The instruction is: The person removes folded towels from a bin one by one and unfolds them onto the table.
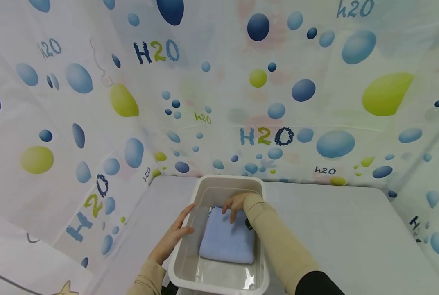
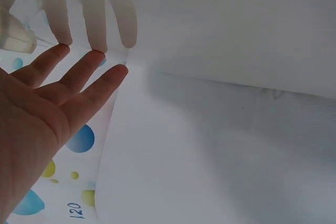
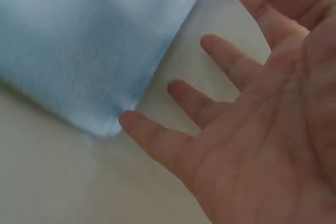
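Closest to the head camera are two beige sleeves [image 1: 286, 241], mine, the right one with a black patch [image 1: 317, 282] at its near end. So, counting stuff up: one white plastic bin [image 1: 184, 266] on one pale table [image 1: 330, 237], and inside it, one folded blue cloth [image 1: 225, 243] lying flat on the bottom, with bare floor showing at the near end.

Two hands, both of them gripping nothing. My right hand [image 1: 237, 203] is down in the bin over the far part of the cloth, fingers [image 3: 157, 139] loose and spread apart; on the right wrist cam three stick out clearly and one fingertip is right at a corner of the cloth, though I can't tell how hard it's touching. My left hand [image 1: 173, 238] is outside by the bin's left wall, fingers wide. Three show up plainly on the left wrist cam, tips against or just beside a smooth pale surface with blurry finger reflections.

Behind it all there's a printed backdrop [image 1: 223, 94]: three full big H2Os, loads of blue and green drops, plus one partial yellow star [image 1: 66, 289] at bottom left.
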`<state>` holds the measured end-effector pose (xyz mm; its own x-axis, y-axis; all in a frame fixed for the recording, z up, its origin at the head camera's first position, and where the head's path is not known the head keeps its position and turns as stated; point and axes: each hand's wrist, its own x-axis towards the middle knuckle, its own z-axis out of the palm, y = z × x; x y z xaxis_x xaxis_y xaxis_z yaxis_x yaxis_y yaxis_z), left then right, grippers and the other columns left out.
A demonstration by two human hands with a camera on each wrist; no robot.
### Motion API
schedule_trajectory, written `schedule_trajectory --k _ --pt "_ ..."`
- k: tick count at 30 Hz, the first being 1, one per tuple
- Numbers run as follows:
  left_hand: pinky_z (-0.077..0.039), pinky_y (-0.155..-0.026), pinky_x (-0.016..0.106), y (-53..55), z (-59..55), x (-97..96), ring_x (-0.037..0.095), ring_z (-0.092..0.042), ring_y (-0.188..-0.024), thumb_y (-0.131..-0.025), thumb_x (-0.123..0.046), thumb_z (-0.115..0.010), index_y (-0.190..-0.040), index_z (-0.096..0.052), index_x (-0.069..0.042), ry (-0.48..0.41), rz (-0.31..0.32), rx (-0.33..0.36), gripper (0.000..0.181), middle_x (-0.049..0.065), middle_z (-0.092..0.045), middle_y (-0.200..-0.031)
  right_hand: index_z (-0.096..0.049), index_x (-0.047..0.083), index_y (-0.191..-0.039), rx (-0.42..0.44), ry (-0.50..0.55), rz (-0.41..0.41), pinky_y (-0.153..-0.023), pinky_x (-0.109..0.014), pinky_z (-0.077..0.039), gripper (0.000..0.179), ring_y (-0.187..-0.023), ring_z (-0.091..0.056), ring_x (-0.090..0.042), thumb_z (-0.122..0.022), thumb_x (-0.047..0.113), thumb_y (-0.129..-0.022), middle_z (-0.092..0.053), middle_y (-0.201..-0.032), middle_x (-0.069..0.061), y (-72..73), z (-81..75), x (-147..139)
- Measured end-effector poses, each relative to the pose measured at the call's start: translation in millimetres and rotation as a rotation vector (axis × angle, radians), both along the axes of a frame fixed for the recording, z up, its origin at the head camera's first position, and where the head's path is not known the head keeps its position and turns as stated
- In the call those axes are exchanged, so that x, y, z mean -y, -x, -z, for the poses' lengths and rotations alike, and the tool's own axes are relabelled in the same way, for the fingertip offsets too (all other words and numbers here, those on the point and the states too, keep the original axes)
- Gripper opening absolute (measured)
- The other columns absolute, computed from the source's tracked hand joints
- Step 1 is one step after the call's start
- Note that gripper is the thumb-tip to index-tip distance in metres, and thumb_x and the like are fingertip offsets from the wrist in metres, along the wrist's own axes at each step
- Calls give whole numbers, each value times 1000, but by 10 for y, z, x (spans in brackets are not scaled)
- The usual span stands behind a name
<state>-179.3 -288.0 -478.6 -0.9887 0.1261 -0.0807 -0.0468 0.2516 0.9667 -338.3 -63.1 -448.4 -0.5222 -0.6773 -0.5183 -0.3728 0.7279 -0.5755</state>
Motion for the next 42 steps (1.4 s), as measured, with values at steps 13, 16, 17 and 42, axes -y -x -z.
schedule_trajectory --k 13,16,17,42 --pt "-38 -97 46 -38 40 -34 36 -24 -135 -83 -10 -52 -147 -24 -32 -46 -24 -4 73 8 -12 -157 -69 21 -104 -32 -163 -27 -99 -35 -41 33 -113 -47 -16 -74 20 -71 -58 -122 1 26 81 83" --pt "-38 -97 45 -35 51 -47 35 -24 -135 -82 -9 -51 -147 -23 -33 -53 -21 -2 74 7 -11 -157 -70 24 -95 -2 -204 -8 -91 -33 -45 27 -106 -48 -15 -76 22 -68 -60 -110 5 33 130 77" --pt "-38 -97 45 -36 53 -50 35 -24 -135 -82 -9 -51 -147 -23 -33 -54 -19 -1 75 7 -11 -157 -70 23 -94 9 -206 7 -90 -33 -46 27 -105 -49 -15 -77 21 -67 -61 -108 5 27 145 75" --pt "-44 -92 46 -28 5 -19 39 -28 -132 -82 -8 -50 -146 -25 -32 -87 -42 38 73 9 -12 -155 -70 22 -105 21 -128 -62 -109 -30 -31 30 -114 -49 -8 -70 36 -78 -65 -115 9 72 187 158"
